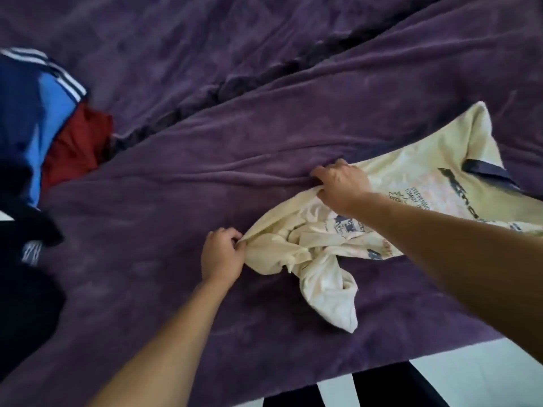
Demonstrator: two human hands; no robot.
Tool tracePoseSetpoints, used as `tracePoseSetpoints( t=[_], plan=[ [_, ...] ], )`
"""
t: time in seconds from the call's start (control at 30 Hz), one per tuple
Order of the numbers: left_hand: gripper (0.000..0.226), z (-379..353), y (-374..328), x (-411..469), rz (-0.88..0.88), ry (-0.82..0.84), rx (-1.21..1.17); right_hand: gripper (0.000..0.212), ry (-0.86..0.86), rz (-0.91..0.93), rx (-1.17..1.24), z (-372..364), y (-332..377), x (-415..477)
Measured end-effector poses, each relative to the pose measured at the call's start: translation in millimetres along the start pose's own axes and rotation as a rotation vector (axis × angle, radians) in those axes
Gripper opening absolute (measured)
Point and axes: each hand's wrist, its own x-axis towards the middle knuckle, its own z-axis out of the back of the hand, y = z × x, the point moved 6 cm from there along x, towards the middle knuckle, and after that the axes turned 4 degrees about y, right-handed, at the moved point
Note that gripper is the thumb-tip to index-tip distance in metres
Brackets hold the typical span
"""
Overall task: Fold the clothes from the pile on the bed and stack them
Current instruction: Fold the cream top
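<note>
The left hand [224, 255] is seen with thumb and curled fingers pinched together on a bunched edge of a cream shirt [458, 148]. The right hand [342, 183] is reached further across, its fingers curled over and clamped on another edge of the same shirt, where the cloth meets the bed [264, 83]. Between the two hands the fabric is stretched into a short taut line. Below that line the shirt is crumpled, and a twisted fold is trailed toward the near edge of the bed.

The shirt is spread on the right part of the bed. A navy collar [486, 175] is visible at its far end. On the print, small navy lettering can be partly read: "STEPPENWO", "TOMMY" and "SPECIAL", each cut off by the right forearm or by folds. Larger dark lettering beside it cannot be read.

The bed is covered with a purple plush cover, creased diagonally. At its left edge, well apart from the shirt, a pile [35, 127] is found: a blue garment [23, 113] with three white stripes, a red garment [76, 145] under it, and a black garment [26, 289] with a blurred white mark. A pale floor [470, 374] is seen beyond the near bed edge.
</note>
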Motion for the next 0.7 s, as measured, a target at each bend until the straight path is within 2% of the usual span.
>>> tracePoseSetpoints(
  t=[0.03,0.1,0.2,0.27,0.33,0.4,0.47,0.53,0.63,0.7],
  plan=[
    [0.004,8,-1,-1,-0.009,-0.058,-0.101,0.030,-0.041,-0.021,0.021,4,-4,-4],
    [0.006,31,-8,4,0.004,-0.162,-0.335,0.018,-0.173,-0.056,0.103,23,-13,-12],
    [0.007,71,-35,32,-0.055,-0.230,-0.514,0.014,-0.367,-0.060,0.158,71,-19,-11],
    [0.002,99,-59,60,-0.155,-0.248,-0.454,0.016,-0.422,-0.115,0.143,102,-24,7],
    [0.007,124,-79,88,-0.233,-0.290,-0.303,0.019,-0.450,-0.197,0.115,124,-34,28],
    [0.017,140,-87,114,-0.237,-0.330,-0.168,0.025,-0.453,-0.261,0.102,132,-45,44],
    [0.029,143,-83,133,-0.196,-0.343,-0.070,0.030,-0.410,-0.315,0.095,125,-53,49],
    [0.040,132,-66,138,-0.077,-0.304,-0.030,0.040,-0.371,-0.309,0.071,111,-48,40],
    [0.059,88,-27,115,0.195,-0.147,0.034,0.040,-0.417,-0.099,0.134,84,-14,4],
    [0.071,59,-13,92,0.276,-0.073,0.014,0.032,-0.432,0.080,0.191,59,19,-30]
  ],
)
